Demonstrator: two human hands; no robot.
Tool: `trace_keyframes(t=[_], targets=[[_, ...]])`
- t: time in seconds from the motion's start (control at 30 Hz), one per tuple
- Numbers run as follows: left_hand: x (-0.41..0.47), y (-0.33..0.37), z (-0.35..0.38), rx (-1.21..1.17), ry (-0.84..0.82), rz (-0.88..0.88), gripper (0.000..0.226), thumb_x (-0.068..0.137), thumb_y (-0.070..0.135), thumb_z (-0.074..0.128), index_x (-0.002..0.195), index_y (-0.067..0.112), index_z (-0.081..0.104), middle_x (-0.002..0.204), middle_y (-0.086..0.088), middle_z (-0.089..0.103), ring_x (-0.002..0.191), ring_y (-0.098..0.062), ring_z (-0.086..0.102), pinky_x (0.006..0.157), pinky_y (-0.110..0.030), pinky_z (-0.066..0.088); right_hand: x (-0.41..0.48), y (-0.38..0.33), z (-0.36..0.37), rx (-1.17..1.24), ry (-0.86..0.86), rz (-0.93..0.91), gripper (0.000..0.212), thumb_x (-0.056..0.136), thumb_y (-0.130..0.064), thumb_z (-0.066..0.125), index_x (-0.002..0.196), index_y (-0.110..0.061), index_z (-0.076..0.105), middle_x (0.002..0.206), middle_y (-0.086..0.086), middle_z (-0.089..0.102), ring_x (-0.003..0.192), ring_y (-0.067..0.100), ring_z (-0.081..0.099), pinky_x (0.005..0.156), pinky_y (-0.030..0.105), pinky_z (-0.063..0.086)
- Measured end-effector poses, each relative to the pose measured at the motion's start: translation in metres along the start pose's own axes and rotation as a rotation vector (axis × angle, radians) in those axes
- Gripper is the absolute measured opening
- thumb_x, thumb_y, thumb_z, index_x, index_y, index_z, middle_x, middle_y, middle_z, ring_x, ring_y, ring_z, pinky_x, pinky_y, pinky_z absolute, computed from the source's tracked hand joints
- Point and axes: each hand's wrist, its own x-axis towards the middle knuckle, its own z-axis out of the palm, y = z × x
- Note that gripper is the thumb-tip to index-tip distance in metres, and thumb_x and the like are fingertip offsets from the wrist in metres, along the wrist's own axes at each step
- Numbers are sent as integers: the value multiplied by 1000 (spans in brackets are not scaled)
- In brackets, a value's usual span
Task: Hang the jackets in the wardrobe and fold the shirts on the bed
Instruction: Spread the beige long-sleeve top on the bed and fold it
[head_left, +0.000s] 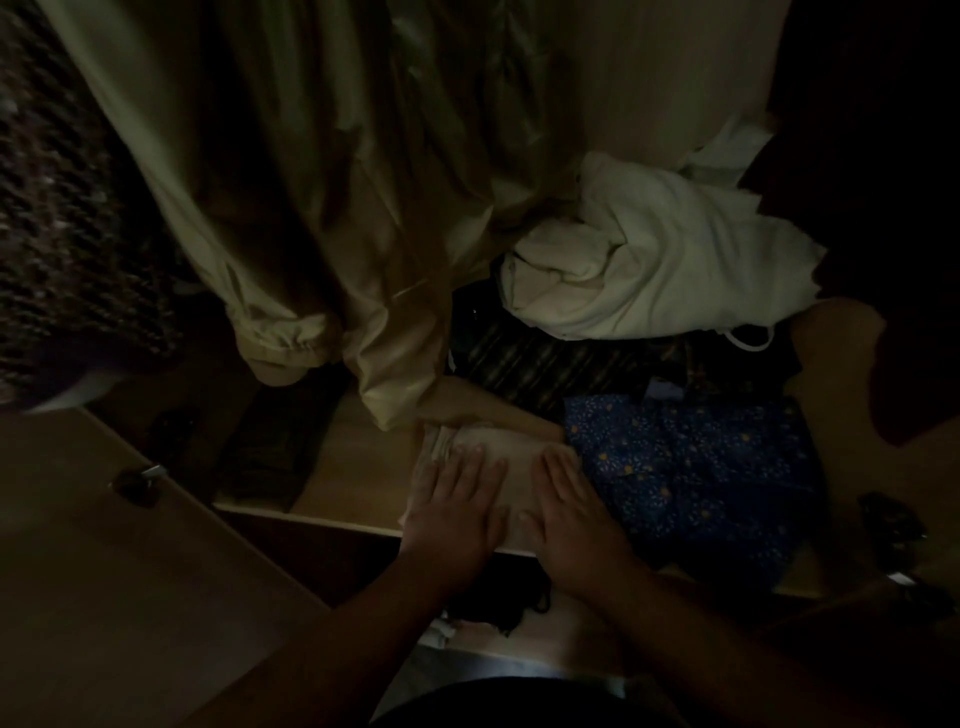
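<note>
Both palms flat, fingers spread, nothing clasped: left hand (457, 512) and right hand (571, 512) press down on folded pale garment (511, 467), likely to flatten it on wardrobe shelf (358, 467). Right of hands: blue patterned cloth (691, 467). Above them: beige jacket (332, 208) hanging, white bundle (649, 260) heaped. Wardrobe door (104, 545) open left. Room very dim.

The pale wooden wardrobe floor (358, 467) carries a folded beige garment (498, 467) at its front edge, a blue patterned cloth (691, 467) just beside it, a dark striped fabric (540, 364) behind with a crumpled white bundle (639, 265) heaped on it, and a dark folded item (270, 447) at the left
</note>
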Motion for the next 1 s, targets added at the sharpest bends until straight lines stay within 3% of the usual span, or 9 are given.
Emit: trace_keyframes(t=[0.13,0.33,0.53,0.7,0.87,1.0], targets=[[12,-3,3,9,-84,-17,65,98,54,3,158,31,6,166,-3,1,153,-24,-6,121,-46,-9,7,1,0,-28,5,-5,76,96,-53,13,156,-6,15,164,15,11,152,26,1,123,36,1],[17,-7,-7,-50,-109,2,60,103,50,17,158,30,4,167,-1,-4,152,-21,-11,118,-44,-15,12,-2,-3,11,-29,45,74,98,-53,19,156,-7,19,164,13,15,152,25,5,123,35,3],[2,-6,-29,-196,-110,125,62,100,46,28,157,27,13,166,-5,9,152,-23,-3,123,-46,-2,-20,-19,-29,63,28,184,64,100,-45,34,154,-11,27,162,11,22,150,30,14,121,37,5],[-27,15,-38,-190,-96,307,63,98,52,31,156,28,23,163,-1,23,151,-22,11,121,-44,12,-102,-39,-45,49,148,408,63,96,-36,38,152,-8,33,156,14,34,146,32,26,119,45,21],[-85,60,-39,-216,-151,455,69,93,56,27,155,26,25,163,-4,23,151,-24,15,122,-44,11,-215,-60,-36,-2,141,604,65,96,-41,32,153,-10,30,157,14,33,148,31,23,118,46,20],[-155,109,-37,-126,-192,677,70,93,58,17,157,28,16,165,-3,15,152,-24,6,121,-45,7,-311,-89,-27,0,211,763,60,95,-40,43,150,-17,37,155,10,38,147,30,27,118,46,26]])
